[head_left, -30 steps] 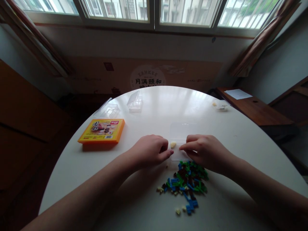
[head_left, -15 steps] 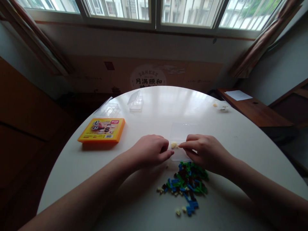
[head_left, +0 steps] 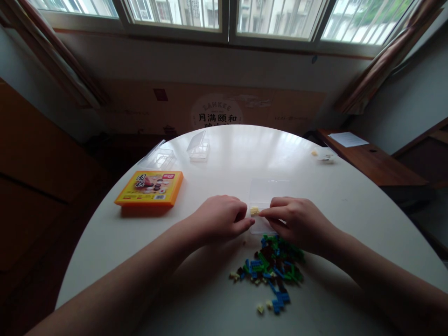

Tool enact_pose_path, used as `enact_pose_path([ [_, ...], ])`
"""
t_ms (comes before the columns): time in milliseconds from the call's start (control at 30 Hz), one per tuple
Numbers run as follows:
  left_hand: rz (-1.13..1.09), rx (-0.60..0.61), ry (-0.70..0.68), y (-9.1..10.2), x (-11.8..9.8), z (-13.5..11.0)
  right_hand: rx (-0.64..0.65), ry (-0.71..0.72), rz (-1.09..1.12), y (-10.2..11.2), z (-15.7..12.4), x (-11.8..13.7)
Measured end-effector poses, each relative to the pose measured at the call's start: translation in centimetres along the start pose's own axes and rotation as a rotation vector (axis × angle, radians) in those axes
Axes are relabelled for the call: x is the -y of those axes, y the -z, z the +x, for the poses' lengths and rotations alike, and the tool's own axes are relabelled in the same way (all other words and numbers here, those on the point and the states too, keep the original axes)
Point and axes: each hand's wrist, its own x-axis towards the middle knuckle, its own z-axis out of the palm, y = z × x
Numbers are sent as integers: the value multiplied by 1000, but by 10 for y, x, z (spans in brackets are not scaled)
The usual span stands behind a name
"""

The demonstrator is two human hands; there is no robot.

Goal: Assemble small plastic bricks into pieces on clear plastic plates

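Note:
A shallow clear plastic box [head_left: 261,227] lies on the table, its clear lid [head_left: 269,189] folded back behind it. Small cream building bricks [head_left: 254,211] sit packed together at its left end. My left hand [head_left: 226,217] is closed at the left edge of the box, fingers curled and thumb tip over the rim. From the other side, my right hand [head_left: 296,217] reaches over the box. Its index fingertip touches the cream bricks, while the thumb is held apart below. Nearer me is a loose pile of green, blue, dark brown and cream bricks [head_left: 271,266].
An orange-yellow game box [head_left: 149,189] lies at the left of the round white table [head_left: 217,168]. Two open clear cases [head_left: 159,158] [head_left: 199,150] stand behind it. At the far right is a small clear bag [head_left: 325,156]. Beyond it, paper [head_left: 348,139] rests on a wooden desk.
My right index fingertip has shifted slightly left against the cream bricks, which look more closely packed. My left hand keeps its place at the box; the whole view has drifted slightly.

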Motion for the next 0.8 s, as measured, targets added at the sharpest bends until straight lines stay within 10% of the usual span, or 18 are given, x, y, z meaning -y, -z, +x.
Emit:
enact_pose_path([
  [800, 1, 3, -3, 1, -1, 0, 0, -18, -28, -1, 1, 0],
])
